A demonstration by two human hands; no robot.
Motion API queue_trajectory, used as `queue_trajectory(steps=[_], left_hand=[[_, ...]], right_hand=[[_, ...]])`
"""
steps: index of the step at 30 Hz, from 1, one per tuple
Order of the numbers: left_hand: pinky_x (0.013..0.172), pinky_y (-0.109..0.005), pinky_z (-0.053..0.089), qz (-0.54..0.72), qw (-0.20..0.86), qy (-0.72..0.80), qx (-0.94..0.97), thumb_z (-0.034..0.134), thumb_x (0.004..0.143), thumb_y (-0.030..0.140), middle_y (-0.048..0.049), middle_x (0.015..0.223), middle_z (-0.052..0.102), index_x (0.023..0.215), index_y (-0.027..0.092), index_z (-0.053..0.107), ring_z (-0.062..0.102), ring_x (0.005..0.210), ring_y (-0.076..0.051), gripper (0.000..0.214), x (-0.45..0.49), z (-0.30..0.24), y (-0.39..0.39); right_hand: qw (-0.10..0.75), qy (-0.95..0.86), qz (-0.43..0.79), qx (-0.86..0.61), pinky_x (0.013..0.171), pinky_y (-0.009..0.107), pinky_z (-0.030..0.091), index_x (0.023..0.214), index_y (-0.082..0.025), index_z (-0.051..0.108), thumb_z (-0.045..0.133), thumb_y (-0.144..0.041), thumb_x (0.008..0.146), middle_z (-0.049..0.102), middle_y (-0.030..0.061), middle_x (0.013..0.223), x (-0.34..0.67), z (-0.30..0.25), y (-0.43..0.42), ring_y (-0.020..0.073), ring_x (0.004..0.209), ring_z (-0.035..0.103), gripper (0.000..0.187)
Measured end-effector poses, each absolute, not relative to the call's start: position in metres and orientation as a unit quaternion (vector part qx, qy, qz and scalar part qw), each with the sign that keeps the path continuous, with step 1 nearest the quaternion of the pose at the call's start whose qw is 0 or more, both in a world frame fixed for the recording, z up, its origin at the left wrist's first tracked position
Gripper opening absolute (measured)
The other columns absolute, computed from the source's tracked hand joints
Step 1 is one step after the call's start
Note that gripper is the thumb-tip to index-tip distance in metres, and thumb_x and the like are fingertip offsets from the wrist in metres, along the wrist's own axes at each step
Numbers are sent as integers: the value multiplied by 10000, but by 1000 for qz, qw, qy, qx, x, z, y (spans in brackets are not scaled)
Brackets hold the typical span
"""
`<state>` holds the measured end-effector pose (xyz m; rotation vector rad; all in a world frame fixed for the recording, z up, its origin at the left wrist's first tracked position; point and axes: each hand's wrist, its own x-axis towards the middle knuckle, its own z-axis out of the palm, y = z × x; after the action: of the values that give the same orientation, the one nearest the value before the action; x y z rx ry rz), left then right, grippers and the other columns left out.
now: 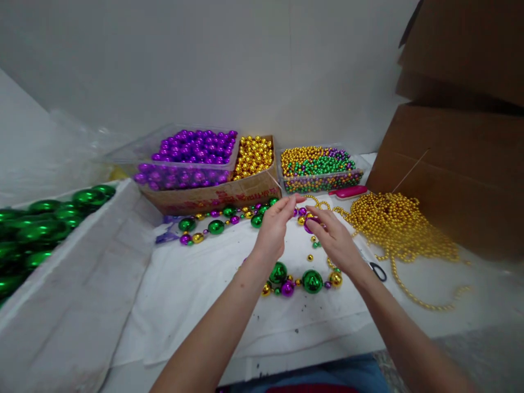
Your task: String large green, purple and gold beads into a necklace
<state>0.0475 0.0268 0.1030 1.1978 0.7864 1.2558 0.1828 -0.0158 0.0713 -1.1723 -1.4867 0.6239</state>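
My left hand [277,225] is closed in a pinch, with a thin pale strand [275,181] sticking out beyond its fingertips. Close by on the right, my right hand [333,234] curls its thumb and fingers around part of a bead string, at a purple bead [311,225]. Gold and smaller purple beads show between the two hands. Nearer me lies a strung section with large green balls [312,281], gold and purple ones, partly behind my left forearm. Another beaded strand [216,227] stretches across the white cloth [188,295] to the left.
Behind stand a clear bin of purple balls [196,147], a cardboard box of gold balls [254,153] and a bin of mixed small beads [319,164]. Gold bead chain [385,218], a pink-handled tool [351,191] and scissors [378,271] lie right. Large green balls [45,221] fill the left box.
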Motion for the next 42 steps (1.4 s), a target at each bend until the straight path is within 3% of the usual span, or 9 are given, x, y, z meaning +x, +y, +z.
queue_trajectory(steps=[3,6,11,18,24,27,32,38,42], left_hand=[[989,-333,335,544,542,309,561,567,866,339,-50,1201,641,863,194,717,503,1181,-196,209,48,120,33],[970,-342,365,551,553,280,559,567,869,338,-47,1218,631,849,200,711,500,1193,-200,200,48,126,35],[864,-326,450,576,594,270,493,587,854,348,-51,1184,640,877,199,690,566,1068,-190,183,41,117,37],[938,-352,430,489,643,273,522,604,849,291,-71,1259,597,1202,235,578,544,1134,-203,358,24,81,29],[1005,-360,385,268,593,302,697,648,787,208,-73,1152,661,958,183,699,574,1102,-219,180,26,22,19],[982,-365,406,224,512,373,740,598,787,170,-69,1099,680,857,179,704,596,1053,-215,127,23,-1,23],[960,-353,433,212,536,396,715,533,763,98,-68,1197,645,1120,193,633,578,1102,-199,383,4,-8,37],[852,-330,471,250,500,457,691,528,776,164,-75,1022,697,993,148,666,626,930,-189,258,11,-11,45],[761,-278,471,175,426,458,760,514,786,177,-35,908,717,906,177,695,632,831,-167,217,30,-15,45]], right_hand=[[547,-619,294,-482,976,388,362,905,-259,727,667,-316,774,651,33,996,182,86,-4,205,1032,540,155],[564,-575,350,-478,805,326,436,745,-209,711,679,-316,754,670,33,825,182,90,4,171,852,584,113],[590,-476,472,-450,430,202,299,810,-173,652,605,-405,797,650,17,692,182,89,9,93,549,535,237],[619,-403,571,-357,370,189,152,784,-171,646,677,-336,766,527,-59,553,173,119,12,19,392,269,169],[642,-374,607,-282,389,174,204,784,-174,655,686,-292,772,517,-53,566,168,138,17,24,434,304,123],[686,-341,571,-294,410,168,234,802,-181,651,688,-271,772,512,-49,577,182,132,6,32,465,338,102],[746,-296,402,-441,401,182,213,788,-191,647,683,-279,779,506,-39,563,217,97,-40,45,459,336,95],[693,-293,232,-617,410,189,253,766,-156,685,737,-306,722,505,-35,516,235,50,-85,56,461,391,165],[668,-322,157,-653,437,210,317,759,-141,691,742,-314,704,560,-18,586,233,43,-85,68,474,432,188]])
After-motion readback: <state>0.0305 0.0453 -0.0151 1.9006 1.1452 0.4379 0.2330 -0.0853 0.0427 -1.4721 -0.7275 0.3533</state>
